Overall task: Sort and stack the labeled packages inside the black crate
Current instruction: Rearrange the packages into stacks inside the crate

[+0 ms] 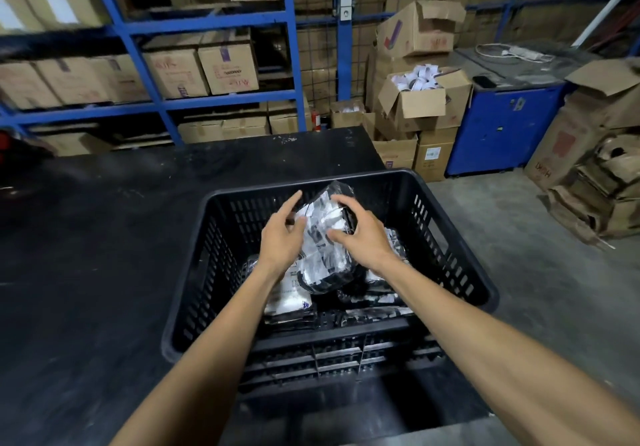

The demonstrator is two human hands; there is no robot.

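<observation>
Currently both bare hands are working over the black perforated plastic crate (pixel 457 237), which is sitting on a dark matte tabletop (pixel 86 272). The left hand (pixel 282 237) is pressing against the left face of a clear-wrapped bundle of white-labeled packages (pixel 323 237), fingers spread and loosely curled. The right hand (pixel 360 234) is clamping the bundle's right side, thumb on the front, fingers curling over the top edge. The bundle is standing tilted between the two palms, raised above the crate floor. Below the grip, more flat white-labeled plastic packages (pixel 294 296) are lying on the crate bottom, some under the left wrist, others under the right forearm. Image blur is hiding label text.
</observation>
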